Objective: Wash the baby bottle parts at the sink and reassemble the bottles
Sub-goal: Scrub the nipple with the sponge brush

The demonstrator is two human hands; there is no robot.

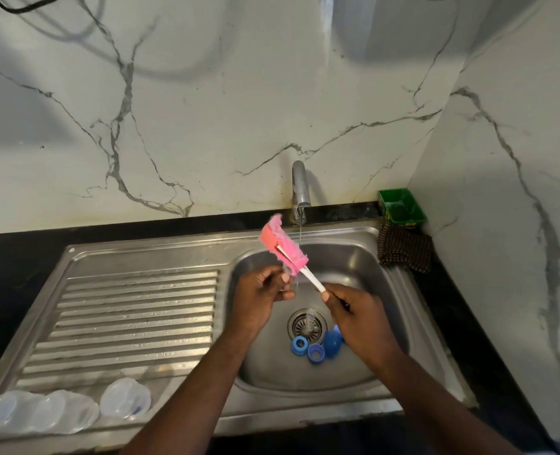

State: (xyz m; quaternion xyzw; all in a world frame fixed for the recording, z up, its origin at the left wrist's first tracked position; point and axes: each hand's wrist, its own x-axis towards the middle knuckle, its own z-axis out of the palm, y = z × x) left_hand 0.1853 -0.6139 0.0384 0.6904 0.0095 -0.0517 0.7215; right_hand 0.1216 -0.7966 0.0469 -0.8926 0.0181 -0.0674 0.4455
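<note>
My right hand [354, 315] grips the white handle of a pink sponge bottle brush [280, 246], whose head points up and left toward the tap. My left hand [260, 295] pinches a small clear part [290, 284] just under the brush head, above the sink basin [354, 257]. On the basin floor by the drain lie two blue screw rings [300, 345] [315, 353] and a blue cap [332, 343], partly hidden by my right hand. A clear part [308, 318] rests on the drain. Three clear bottle bodies [125, 397] [70, 410] [6, 412] lie at the drainboard's near edge.
The chrome tap [300, 188] runs a thin stream of water into the basin. The ribbed steel drainboard [134, 310] spreads to the left. A green tub [401, 206] and a dark checked cloth [405, 251] sit on the black counter at the back right corner.
</note>
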